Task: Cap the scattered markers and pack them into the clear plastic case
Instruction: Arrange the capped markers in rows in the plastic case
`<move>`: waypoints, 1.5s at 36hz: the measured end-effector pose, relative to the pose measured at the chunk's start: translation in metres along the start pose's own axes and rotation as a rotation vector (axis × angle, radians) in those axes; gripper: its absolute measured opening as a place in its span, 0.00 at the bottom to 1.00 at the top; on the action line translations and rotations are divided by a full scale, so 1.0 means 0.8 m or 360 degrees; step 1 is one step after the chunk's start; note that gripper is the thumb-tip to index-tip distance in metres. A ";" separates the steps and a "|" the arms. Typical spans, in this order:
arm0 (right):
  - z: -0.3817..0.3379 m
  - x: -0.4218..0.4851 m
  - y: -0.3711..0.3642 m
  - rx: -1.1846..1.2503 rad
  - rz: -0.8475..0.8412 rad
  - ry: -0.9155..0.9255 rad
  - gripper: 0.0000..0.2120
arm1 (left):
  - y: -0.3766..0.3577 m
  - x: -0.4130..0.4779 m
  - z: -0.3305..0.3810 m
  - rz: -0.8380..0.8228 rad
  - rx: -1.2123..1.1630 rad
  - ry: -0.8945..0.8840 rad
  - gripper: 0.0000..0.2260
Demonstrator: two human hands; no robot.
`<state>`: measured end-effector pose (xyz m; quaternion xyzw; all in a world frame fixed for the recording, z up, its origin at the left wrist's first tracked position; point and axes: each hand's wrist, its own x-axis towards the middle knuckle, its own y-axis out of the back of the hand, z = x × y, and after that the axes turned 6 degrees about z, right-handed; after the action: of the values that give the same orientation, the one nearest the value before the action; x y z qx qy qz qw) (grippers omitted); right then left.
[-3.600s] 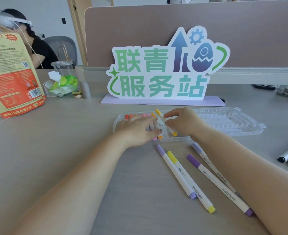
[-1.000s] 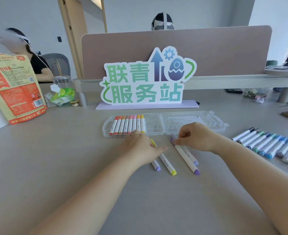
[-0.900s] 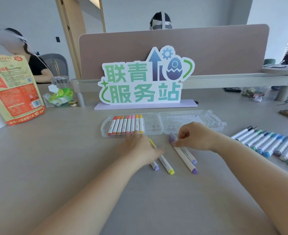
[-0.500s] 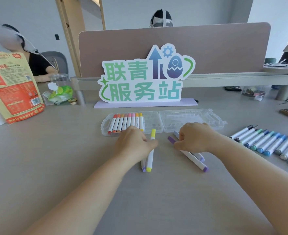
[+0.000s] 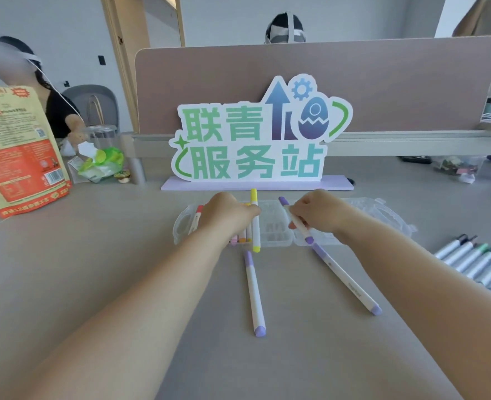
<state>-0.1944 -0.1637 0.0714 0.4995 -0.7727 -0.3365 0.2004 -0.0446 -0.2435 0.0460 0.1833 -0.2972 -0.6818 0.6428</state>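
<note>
The clear plastic case (image 5: 276, 226) lies open on the desk with several red, orange and pink markers in its left half, mostly hidden by my left hand (image 5: 227, 216). My left hand pinches a yellow-capped marker (image 5: 255, 223) over the case, just right of the packed row. My right hand (image 5: 316, 215) grips a purple-capped marker (image 5: 302, 230), tilted, above the middle of the case. Two more purple-capped markers (image 5: 254, 293) (image 5: 345, 281) lie on the desk in front of the case.
A row of several grey, green and blue markers (image 5: 481, 261) lies at the right. A green-lettered sign (image 5: 256, 134) stands behind the case. An orange bag (image 5: 16, 151) and a cup with wrappers (image 5: 100, 160) sit far left. Other people sit beyond the divider.
Both hands have lifted their markers from the desk up over the case: the left with the yellow one, the right with a purple one. Two purple markers stay on the desk.
</note>
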 end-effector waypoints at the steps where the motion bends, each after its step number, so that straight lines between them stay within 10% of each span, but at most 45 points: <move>1: -0.001 0.006 -0.002 0.0055 0.0011 0.0003 0.17 | -0.004 0.006 0.003 0.0019 0.0063 -0.0028 0.18; 12: 0.000 0.045 -0.025 0.0191 0.0075 0.0028 0.10 | -0.031 0.035 -0.027 0.0213 0.0400 -0.0387 0.14; 20: 0.006 0.042 -0.025 0.0232 0.0112 0.0020 0.09 | 0.006 0.020 -0.033 -0.0435 0.0689 -0.0977 0.19; 34: 0.015 0.052 -0.043 0.0236 0.0272 0.0081 0.12 | -0.001 0.005 -0.043 -0.0319 0.0781 -0.1030 0.08; 54: 0.019 0.054 -0.051 0.0244 0.0292 0.0116 0.09 | -0.011 0.014 -0.046 -0.0468 0.0931 -0.0879 0.22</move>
<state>-0.1964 -0.2096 0.0307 0.4524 -0.8309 -0.2384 0.2195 -0.0295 -0.2608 0.0143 0.2090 -0.6097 -0.6767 0.3560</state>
